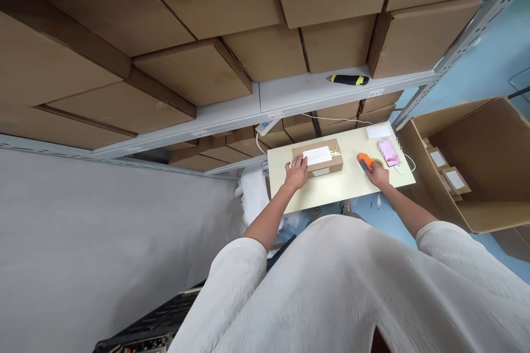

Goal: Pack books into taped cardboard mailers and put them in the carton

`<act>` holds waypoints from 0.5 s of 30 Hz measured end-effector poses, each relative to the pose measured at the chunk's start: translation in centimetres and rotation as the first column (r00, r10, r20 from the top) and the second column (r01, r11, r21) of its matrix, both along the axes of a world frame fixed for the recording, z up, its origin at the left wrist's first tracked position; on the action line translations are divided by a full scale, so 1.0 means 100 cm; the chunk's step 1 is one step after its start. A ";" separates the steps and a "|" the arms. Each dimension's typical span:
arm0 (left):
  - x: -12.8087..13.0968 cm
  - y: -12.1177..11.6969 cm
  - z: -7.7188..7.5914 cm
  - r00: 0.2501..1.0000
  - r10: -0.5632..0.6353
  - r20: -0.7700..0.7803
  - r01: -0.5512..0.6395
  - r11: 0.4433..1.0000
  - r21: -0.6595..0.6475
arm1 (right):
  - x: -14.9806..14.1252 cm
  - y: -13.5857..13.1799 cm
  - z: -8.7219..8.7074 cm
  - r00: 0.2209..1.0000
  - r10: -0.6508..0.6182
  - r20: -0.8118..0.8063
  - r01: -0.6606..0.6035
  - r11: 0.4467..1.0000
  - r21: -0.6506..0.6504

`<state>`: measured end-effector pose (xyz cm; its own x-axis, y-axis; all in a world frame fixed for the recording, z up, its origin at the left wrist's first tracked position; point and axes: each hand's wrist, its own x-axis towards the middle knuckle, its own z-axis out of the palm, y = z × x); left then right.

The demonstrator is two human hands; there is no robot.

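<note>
On the pale tabletop lies a taped cardboard box with a white label on top. My left hand grips the box's left end, its fingertips over the edge of the label. A strip of shiny tape shows at the box's right end. My right hand is closed around an orange tape dispenser, which rests at the right part of the table, apart from the box. The dispenser's handle is partly hidden by my fingers.
Behind the table, a grey metal shelf carries several cardboard boxes and a black-and-yellow utility knife. A pink item and a white pad lie at the table's right. A large open carton with labelled parcels stands beside it.
</note>
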<state>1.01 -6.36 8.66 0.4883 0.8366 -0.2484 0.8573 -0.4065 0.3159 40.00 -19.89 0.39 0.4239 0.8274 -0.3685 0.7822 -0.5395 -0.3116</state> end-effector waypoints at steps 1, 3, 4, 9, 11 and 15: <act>0.000 -0.001 0.000 1.000 0.001 -0.002 -0.001 1.000 0.000 | -0.001 0.000 -0.002 1.000 0.009 0.012 -0.008 1.000 -0.008; 0.001 -0.002 -0.001 1.000 0.005 -0.010 -0.005 1.000 0.001 | -0.004 0.000 -0.004 0.999 0.022 0.031 -0.021 0.999 -0.025; 0.001 -0.003 -0.001 1.000 0.006 -0.015 -0.006 1.000 0.001 | -0.005 0.000 -0.005 0.999 0.025 0.035 -0.024 0.999 -0.032; 0.001 -0.004 -0.001 1.000 -0.003 -0.016 0.003 1.000 0.011 | -0.006 0.004 0.005 0.999 0.024 0.038 -0.024 1.000 -0.001; 0.000 -0.003 -0.001 1.000 -0.009 -0.015 0.009 1.000 0.015 | -0.004 0.010 0.016 0.999 0.007 0.035 -0.008 1.000 0.006; 0.000 -0.003 0.000 1.000 -0.017 -0.025 0.018 1.000 0.023 | 0.004 0.034 0.050 0.995 -0.095 -0.019 0.095 0.995 0.038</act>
